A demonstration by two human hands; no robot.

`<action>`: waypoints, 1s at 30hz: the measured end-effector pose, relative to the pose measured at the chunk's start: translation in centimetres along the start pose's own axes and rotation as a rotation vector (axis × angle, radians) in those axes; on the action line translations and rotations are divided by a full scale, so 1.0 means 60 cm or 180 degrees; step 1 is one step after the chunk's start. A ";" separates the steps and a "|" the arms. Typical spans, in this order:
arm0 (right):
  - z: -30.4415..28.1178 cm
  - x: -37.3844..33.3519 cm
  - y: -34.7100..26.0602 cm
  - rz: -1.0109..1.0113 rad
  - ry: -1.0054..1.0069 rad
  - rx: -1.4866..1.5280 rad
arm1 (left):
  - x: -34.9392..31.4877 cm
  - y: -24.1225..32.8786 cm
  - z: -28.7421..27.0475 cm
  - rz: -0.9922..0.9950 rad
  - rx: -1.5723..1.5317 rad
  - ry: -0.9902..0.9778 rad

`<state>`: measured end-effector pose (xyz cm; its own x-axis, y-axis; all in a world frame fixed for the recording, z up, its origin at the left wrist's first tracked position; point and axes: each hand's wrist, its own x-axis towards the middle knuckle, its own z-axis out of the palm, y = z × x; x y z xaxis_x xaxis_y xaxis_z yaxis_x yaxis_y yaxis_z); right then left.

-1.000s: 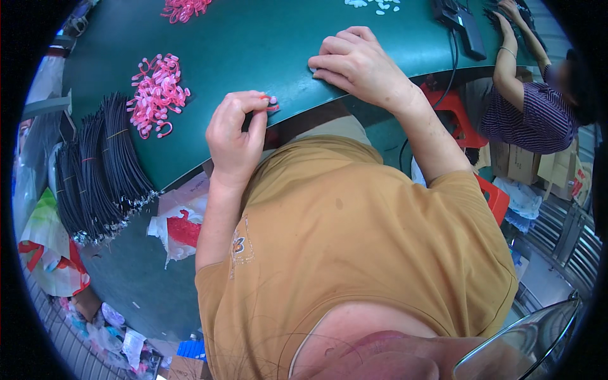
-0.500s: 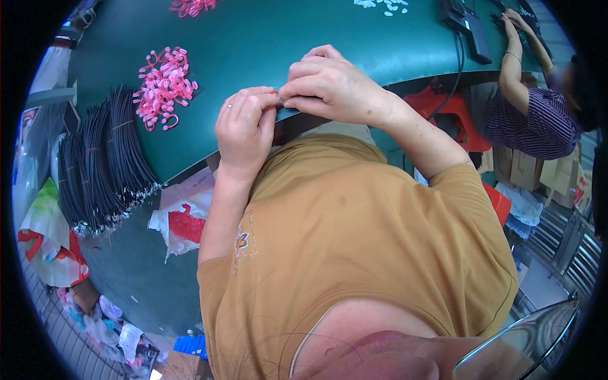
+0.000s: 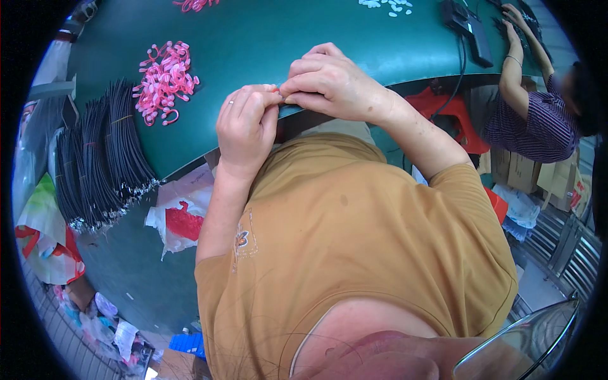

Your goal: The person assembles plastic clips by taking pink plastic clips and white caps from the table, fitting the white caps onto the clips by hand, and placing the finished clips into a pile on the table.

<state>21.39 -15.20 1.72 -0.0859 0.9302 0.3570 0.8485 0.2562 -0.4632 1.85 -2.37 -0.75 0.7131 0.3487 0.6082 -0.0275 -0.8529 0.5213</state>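
Observation:
My left hand [image 3: 249, 125] and my right hand [image 3: 334, 82] meet at the near edge of the green table [image 3: 253, 44]. Both are closed, thumbs and forefingers pinched together at the same spot. Between the fingertips a speck of a small red piece [image 3: 276, 90] shows; the fingers hide most of it, so its kind cannot be made out. Left of my hands lies a loose pile of pink ring-shaped pieces with pale ends [image 3: 166, 79]. Beside that pile, bundles of black cables [image 3: 104, 152] with bare silvery ends hang over the table edge.
More pink pieces [image 3: 195, 5] and several white pieces [image 3: 391, 7] lie at the far side. A black device with a cord [image 3: 467, 33] sits far right. Another person in a striped shirt [image 3: 535, 126] works at the right, near a red stool [image 3: 446, 117].
My hands stay pinched together at nearly the same place, with only slight finger movement. The view has shifted a little. The other person's hands have moved slightly.

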 end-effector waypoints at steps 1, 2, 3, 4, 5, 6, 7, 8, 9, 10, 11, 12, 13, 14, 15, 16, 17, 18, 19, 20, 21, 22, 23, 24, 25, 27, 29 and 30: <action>-0.001 0.001 0.000 -0.0016 -0.0046 -0.0033 | 0.000 0.000 0.000 -0.0020 0.0006 0.0002; 0.000 0.002 -0.002 -0.0023 -0.0055 -0.0028 | -0.001 -0.001 0.000 -0.0030 0.0010 0.0007; 0.001 0.003 -0.004 -0.0068 -0.0051 -0.0119 | -0.001 -0.001 0.001 -0.0040 0.0022 0.0008; 0.001 0.004 -0.007 -0.0113 -0.0045 -0.0212 | -0.002 -0.002 0.001 -0.0047 0.0034 0.0010; 0.004 0.004 -0.009 -0.0121 -0.0049 -0.0210 | -0.002 -0.001 0.000 -0.0052 0.0039 0.0016; 0.008 0.003 -0.010 -0.0195 0.0049 -0.0484 | -0.001 -0.001 0.000 -0.0047 0.0031 0.0016; 0.011 0.001 -0.012 -0.0270 0.0149 -0.0760 | 0.000 0.000 -0.001 -0.0040 0.0023 0.0016; 0.014 0.000 -0.014 -0.0272 0.0159 -0.0768 | 0.002 0.000 -0.001 -0.0028 0.0025 0.0018; 0.016 0.000 -0.016 -0.0325 0.0176 -0.1004 | 0.002 -0.001 -0.001 -0.0047 0.0001 0.0019; 0.017 -0.002 -0.019 -0.0377 0.0195 -0.1243 | 0.002 -0.001 -0.001 -0.0063 -0.0023 0.0021; 0.017 -0.004 -0.022 -0.0384 0.0209 -0.1252 | 0.000 0.000 -0.001 -0.0048 -0.0016 0.0026; 0.016 -0.004 -0.024 -0.0346 0.0248 -0.1156 | -0.001 0.001 -0.001 -0.0032 -0.0007 0.0048; 0.016 -0.003 -0.024 -0.0312 0.0285 -0.1058 | 0.000 0.001 -0.001 -0.0018 0.0003 0.0071; 0.013 -0.003 -0.020 -0.0333 0.0296 -0.1068 | 0.002 0.001 -0.001 -0.0006 0.0019 0.0088; 0.011 -0.006 -0.014 -0.0176 0.0263 -0.0790 | 0.001 0.003 -0.001 -0.0030 -0.0010 0.0069; 0.010 -0.007 -0.008 -0.0018 0.0227 -0.0508 | 0.001 0.004 0.000 -0.0058 -0.0038 0.0049; 0.011 -0.007 -0.005 -0.0016 0.0282 -0.0273 | 0.002 0.005 0.000 -0.0063 -0.0029 0.0060; 0.013 -0.007 -0.002 -0.0029 0.0277 -0.0266 | 0.005 0.005 0.001 -0.0040 -0.0040 0.0075; 0.015 -0.007 0.001 -0.0031 0.0257 -0.0139 | 0.005 0.006 0.001 -0.0019 -0.0053 0.0088; 0.016 -0.007 0.001 -0.0029 0.0238 -0.0013 | 0.003 0.007 -0.001 -0.0029 -0.0047 0.0091; 0.016 -0.006 0.001 -0.0032 0.0233 -0.0013 | 0.003 0.006 0.000 -0.0027 -0.0060 0.0088; 0.016 -0.005 0.001 -0.0052 0.0180 -0.0018 | 0.003 0.005 0.000 -0.0025 -0.0075 0.0083; 0.016 -0.004 0.001 -0.0069 0.0127 -0.0024 | 0.004 0.004 0.001 -0.0028 -0.0079 0.0085; 0.016 -0.002 0.000 -0.0066 0.0120 -0.0018 | 0.004 0.003 0.001 -0.0013 -0.0066 0.0087; 0.016 0.000 -0.001 -0.0086 0.0103 -0.0089 | 0.004 0.002 0.000 0.0002 -0.0053 0.0089; 0.016 0.001 -0.002 -0.0103 0.0079 -0.0156 | 0.004 0.001 0.000 0.0004 -0.0061 0.0085; 0.017 0.000 -0.005 -0.0205 0.0106 -0.0459 | 0.004 -0.001 -0.001 0.0013 -0.0064 0.0086; 0.017 0.000 -0.006 -0.0205 0.0110 -0.0466 | 0.005 -0.002 -0.002 0.0021 -0.0057 0.0081</action>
<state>20.57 -15.05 1.06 -0.1267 0.9028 0.4110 0.9090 0.2715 -0.3162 2.00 -2.16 -0.56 0.6948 0.3531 0.6266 -0.0448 -0.8483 0.5277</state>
